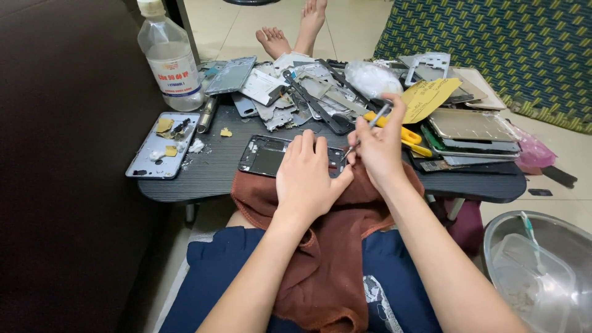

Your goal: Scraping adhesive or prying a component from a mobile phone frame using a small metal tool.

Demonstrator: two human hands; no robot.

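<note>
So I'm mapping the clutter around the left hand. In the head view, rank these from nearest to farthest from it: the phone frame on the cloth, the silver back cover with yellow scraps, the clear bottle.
1. Phone frame: under the left hand, touching.
2. Silver back cover: far left on the table.
3. Clear bottle: back left corner.

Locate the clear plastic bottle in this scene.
In the head view, the clear plastic bottle stands at the table's far left corner, behind the grey phone back cover holding scraps.
</note>
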